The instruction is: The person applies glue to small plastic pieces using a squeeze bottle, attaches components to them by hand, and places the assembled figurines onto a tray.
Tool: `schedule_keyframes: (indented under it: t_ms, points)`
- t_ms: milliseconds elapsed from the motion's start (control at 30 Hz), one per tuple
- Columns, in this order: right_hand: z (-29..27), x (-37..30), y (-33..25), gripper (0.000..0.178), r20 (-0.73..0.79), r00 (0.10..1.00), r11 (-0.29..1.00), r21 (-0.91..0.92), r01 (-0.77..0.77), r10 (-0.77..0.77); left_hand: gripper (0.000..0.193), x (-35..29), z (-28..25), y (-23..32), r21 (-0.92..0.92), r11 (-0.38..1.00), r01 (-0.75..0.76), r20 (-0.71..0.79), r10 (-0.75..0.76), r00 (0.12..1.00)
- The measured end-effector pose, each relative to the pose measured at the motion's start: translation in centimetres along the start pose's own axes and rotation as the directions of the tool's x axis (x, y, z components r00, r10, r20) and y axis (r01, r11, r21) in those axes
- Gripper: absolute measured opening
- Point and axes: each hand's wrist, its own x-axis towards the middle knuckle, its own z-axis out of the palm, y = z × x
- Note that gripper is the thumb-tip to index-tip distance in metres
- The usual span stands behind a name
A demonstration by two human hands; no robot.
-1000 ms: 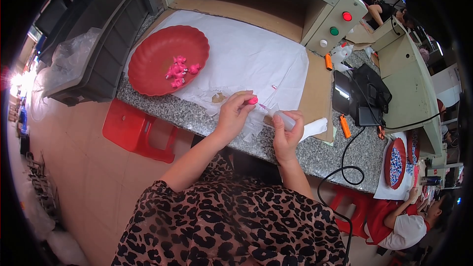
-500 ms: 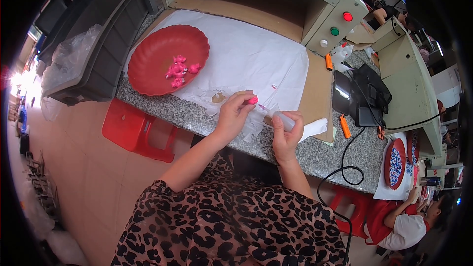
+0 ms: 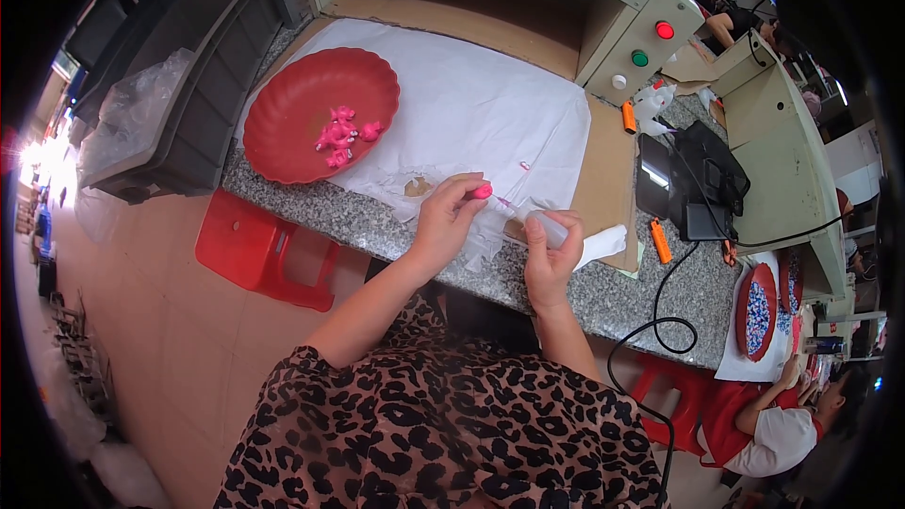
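Between the fingertips of my left hand (image 3: 443, 220) is a small bright pink piece (image 3: 482, 191), mostly covered by the fingers, so its kind does not show. My right hand (image 3: 552, 262) is wrapped round a translucent squeeze bottle (image 3: 540, 227) with a thin nozzle. The bottle tilts to the left, its tip pointing at the pink piece and a short gap from it. Farther left, a red scalloped dish (image 3: 283, 123) holds several small pink figures (image 3: 337, 136). A tiny pink-and-white bit (image 3: 524, 166) lies on the white paper (image 3: 452, 104) beyond my hands.
A grey crate (image 3: 179, 123) with clear plastic stands at the left. Behind the paper is a cabinet with lit buttons (image 3: 640, 58). Two orange lighters (image 3: 660, 241), a phone (image 3: 652, 176), a black bag (image 3: 712, 165) and a looping cable (image 3: 650, 325) lie right. A co-worker (image 3: 768, 429) sits far right.
The bottle in my right hand has drawn back slightly to the right, away from the pink piece. My left hand stays almost where it was.
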Motion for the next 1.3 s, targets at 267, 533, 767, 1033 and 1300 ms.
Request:
schedule_keyframes:
  t_ms: [267, 533, 767, 1033, 1300]
  points:
    - [0.2, -0.4, 0.0, 0.021, 0.005, 0.999, 0.998, 0.061, -0.035, 0.035, 0.02, 0.0, 0.0, 0.1, 0.008, 1.0, 0.005, -0.003, -0.005, 1.0]
    - [0.2, -0.6, 0.4, 0.022, 0.027, 0.999, 0.999, -0.028, 0.043, -0.042, 0.017, 0.0, 0.1, 0.3, -0.008, 1.0, -0.002, -0.032, 0.002, 0.999]
    - [0.2, -0.3, 0.1, 0.021, 0.01, 1.0, 0.999, -0.028, 0.028, -0.027, 0.017, 0.1, 0.1, 0.1, -0.004, 1.0, 0.006, -0.029, -0.006, 1.0]
    - [0.1, 0.0, 0.1, 0.02, 0.0, 1.0, 1.0, -0.011, 0.007, -0.007, 0.019, 0.1, -0.1, 0.1, -0.016, 1.0, 0.001, 0.017, -0.001, 1.0]
    - [-0.3, 0.9, -1.3, 0.019, -0.014, 0.961, 0.883, 0.399, -0.249, 0.277, 0.023, 0.1, -0.8, 1.2, -0.18, 0.964, 0.196, 0.183, -0.163, 0.969]
